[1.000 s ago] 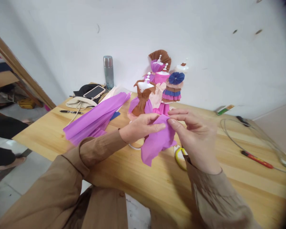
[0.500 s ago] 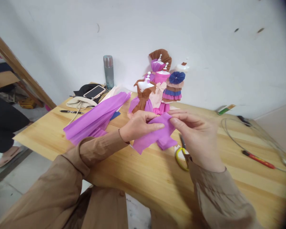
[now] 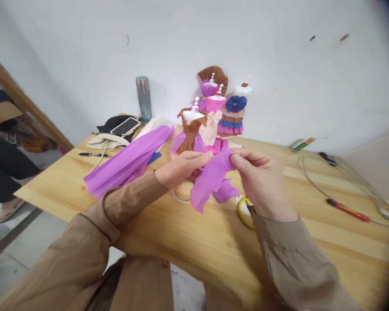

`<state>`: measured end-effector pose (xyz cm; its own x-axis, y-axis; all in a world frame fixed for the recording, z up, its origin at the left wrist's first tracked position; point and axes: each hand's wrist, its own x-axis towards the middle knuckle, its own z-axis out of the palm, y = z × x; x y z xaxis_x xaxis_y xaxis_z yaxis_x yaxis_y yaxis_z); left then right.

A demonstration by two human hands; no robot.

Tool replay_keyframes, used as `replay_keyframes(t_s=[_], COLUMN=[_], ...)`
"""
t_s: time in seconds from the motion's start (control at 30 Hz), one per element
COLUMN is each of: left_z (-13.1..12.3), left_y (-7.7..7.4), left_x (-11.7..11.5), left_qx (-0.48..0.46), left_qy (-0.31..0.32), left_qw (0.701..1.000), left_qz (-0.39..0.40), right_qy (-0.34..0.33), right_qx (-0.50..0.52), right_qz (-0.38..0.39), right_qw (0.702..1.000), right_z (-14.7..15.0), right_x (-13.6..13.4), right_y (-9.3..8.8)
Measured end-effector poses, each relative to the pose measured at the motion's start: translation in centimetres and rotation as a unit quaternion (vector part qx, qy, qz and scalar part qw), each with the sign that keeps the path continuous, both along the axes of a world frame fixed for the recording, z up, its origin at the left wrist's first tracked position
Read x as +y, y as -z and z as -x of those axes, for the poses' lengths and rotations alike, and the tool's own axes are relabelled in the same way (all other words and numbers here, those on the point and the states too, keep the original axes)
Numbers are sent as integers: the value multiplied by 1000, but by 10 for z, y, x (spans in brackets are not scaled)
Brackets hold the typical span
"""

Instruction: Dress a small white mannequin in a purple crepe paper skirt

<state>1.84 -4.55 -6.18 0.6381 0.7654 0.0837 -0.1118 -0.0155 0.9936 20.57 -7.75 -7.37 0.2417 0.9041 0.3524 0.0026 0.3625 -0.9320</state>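
Purple crepe-paper strip (image 3: 205, 181) is between our two hands, held up above the wooden table (image 3: 168, 235). Our right hand (image 3: 264, 181) has thumb and forefinger pressed together on its upper right corner. Our left hand (image 3: 180, 167) is closed on the upper left edge, the thumb near the top and the other fingers partly hidden behind the paper. From the right pinch, the long axis slants down and toward our left, ending in a loose, ragged tip below the left fingers, so that free end is nearer the left hand. A shorter flap hangs below the right fingertips. Just under the right hand we see yellow-handled scissors (image 3: 240, 215), partly covered by the hand and sleeve. Beyond the left hand stands a miniature dress form in a brown bodice (image 3: 190, 136), with more dressed forms behind it. Farther left lie long folded purple sheets (image 3: 126, 166), their length running away from us, with a phone (image 3: 126, 126) and a vacuum flask (image 3: 145, 103) past them; a red-handled tool (image 3: 348, 211) lies well off to our right
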Motion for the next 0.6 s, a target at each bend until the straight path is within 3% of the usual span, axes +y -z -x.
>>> replay_keyframes(t_s=[0.1,0.33,0.53,0.6], left_z=[2,5,8,7], left_y=[-4,-1,-5,-6], left_x=[-3,5,7,6], left_qx=[39,33,89,112], left_qy=[45,25,57,32], left_qw=[998,999,986,981], left_qz=[17,13,-132,-157], right_qy=[-3,-12,6,20], right_qx=[-32,6,-9,-11], right_qz=[-6,-8,-20,-19], right_qw=[999,1000,1000,1000], right_z=[0,-5,-10,-8], right_x=[-1,5,9,7], right_y=[-2,4,8,6])
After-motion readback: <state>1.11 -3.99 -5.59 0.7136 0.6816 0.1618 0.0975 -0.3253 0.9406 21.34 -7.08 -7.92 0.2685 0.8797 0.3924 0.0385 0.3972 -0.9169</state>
